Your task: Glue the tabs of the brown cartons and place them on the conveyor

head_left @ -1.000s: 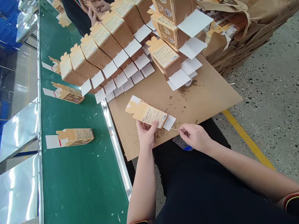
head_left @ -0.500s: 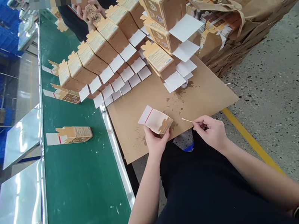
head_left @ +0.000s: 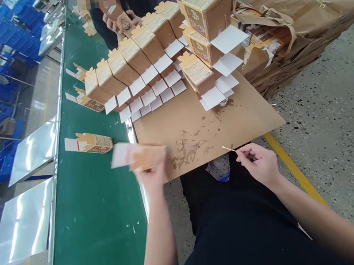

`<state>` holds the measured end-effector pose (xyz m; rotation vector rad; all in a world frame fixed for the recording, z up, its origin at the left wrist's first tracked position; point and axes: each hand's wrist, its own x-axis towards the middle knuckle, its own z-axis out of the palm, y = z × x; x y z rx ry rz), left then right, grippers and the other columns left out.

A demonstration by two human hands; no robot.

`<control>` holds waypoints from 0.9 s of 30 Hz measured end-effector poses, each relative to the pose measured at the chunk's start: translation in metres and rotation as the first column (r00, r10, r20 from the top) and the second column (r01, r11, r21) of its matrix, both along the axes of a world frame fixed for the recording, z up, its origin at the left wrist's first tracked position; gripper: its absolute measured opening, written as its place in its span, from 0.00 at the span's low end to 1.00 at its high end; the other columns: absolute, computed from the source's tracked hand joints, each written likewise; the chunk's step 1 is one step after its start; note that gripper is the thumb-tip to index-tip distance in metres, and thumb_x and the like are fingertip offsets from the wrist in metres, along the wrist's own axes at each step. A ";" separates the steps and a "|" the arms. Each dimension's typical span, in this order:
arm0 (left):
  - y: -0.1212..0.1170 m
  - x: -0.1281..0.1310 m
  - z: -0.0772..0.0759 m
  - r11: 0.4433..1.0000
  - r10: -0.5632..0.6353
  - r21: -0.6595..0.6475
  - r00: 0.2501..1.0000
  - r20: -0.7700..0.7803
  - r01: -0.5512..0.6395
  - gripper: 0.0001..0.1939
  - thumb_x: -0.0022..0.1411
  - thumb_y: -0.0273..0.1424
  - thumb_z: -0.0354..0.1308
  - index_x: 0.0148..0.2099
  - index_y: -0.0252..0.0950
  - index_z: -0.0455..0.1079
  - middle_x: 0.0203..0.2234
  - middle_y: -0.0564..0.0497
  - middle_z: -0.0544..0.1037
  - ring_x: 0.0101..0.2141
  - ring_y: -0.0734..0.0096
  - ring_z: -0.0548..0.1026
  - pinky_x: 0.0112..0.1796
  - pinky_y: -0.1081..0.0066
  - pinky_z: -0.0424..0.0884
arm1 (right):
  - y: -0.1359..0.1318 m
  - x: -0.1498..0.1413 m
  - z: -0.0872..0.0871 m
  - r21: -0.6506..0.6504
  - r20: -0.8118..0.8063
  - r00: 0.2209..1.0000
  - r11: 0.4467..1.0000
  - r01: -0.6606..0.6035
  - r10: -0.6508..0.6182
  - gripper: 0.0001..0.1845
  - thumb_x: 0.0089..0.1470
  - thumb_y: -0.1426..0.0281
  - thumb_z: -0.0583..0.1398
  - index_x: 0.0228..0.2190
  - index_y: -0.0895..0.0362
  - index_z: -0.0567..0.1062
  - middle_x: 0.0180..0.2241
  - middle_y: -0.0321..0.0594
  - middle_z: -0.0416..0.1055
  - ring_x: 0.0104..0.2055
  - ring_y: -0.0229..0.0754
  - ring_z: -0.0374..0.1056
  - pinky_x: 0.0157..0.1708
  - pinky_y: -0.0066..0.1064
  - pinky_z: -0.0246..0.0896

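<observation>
My left hand (head_left: 153, 175) is closed around a small brown carton (head_left: 148, 155) with a white flap, blurred by motion above the seam between the green table and the brown board. A thin cotton swab (head_left: 229, 148) is pinched in my right hand (head_left: 257, 162), its pale tip pointing left over the board's near edge. The brown board (head_left: 176, 126) carries dark wet-looking spots. On the green table (head_left: 91, 208), another carton (head_left: 95, 142) lies with its white flap toward the left, just beyond my left hand.
Several cartons stand in stacked rows (head_left: 133, 58) at the back, white flaps facing me. A taller carton stack (head_left: 206, 11) stands to their right, a small round dish (head_left: 223, 102) at its foot. A co-worker's hand (head_left: 112, 26) holds a carton. Large paper-wrapped bundles (head_left: 308, 8) lie right.
My left hand has carried the carton leftward from over the board to the green table's edge. My right hand still holds the swab. The view has shifted slightly.
</observation>
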<state>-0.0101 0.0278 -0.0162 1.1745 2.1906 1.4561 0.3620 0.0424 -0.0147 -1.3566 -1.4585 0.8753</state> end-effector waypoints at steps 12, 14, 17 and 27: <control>-0.110 -0.151 0.005 0.838 0.545 -0.067 0.836 0.061 -0.542 0.50 0.40 0.38 0.84 0.57 0.48 0.54 0.60 0.43 0.75 0.69 0.37 0.76 0.72 0.29 0.68 | 0.032 -0.008 0.002 0.020 -0.021 0.999 0.999 -0.045 0.046 0.22 0.71 0.48 0.68 0.33 0.51 0.83 0.25 0.41 0.82 0.23 0.44 0.77 0.28 0.35 0.77; -0.110 -0.132 0.004 0.770 0.638 0.023 0.769 -0.030 -0.638 0.51 0.40 0.37 0.83 0.59 0.49 0.54 0.63 0.41 0.70 0.70 0.36 0.72 0.73 0.30 0.66 | 0.034 0.002 0.004 0.020 -0.002 1.000 1.000 0.005 -0.005 0.22 0.71 0.48 0.69 0.33 0.51 0.83 0.26 0.41 0.83 0.25 0.45 0.78 0.28 0.35 0.78; -0.093 -0.091 0.007 0.768 0.635 0.237 0.755 -0.163 -0.595 0.43 0.49 0.38 0.79 0.59 0.47 0.56 0.60 0.43 0.68 0.62 0.44 0.76 0.68 0.36 0.74 | 0.037 0.024 0.006 0.035 0.021 0.993 0.992 0.118 -0.119 0.21 0.71 0.47 0.70 0.34 0.51 0.84 0.27 0.41 0.83 0.25 0.45 0.78 0.28 0.36 0.78; 0.198 0.100 0.035 0.793 -0.530 0.140 0.784 -0.324 0.594 0.51 0.56 0.54 0.84 0.76 0.46 0.72 0.67 0.35 0.67 0.68 0.37 0.65 0.73 0.36 0.64 | 0.036 0.040 0.014 0.053 -0.015 0.961 0.960 0.275 -0.275 0.23 0.68 0.45 0.71 0.34 0.50 0.83 0.26 0.41 0.82 0.23 0.44 0.76 0.26 0.37 0.78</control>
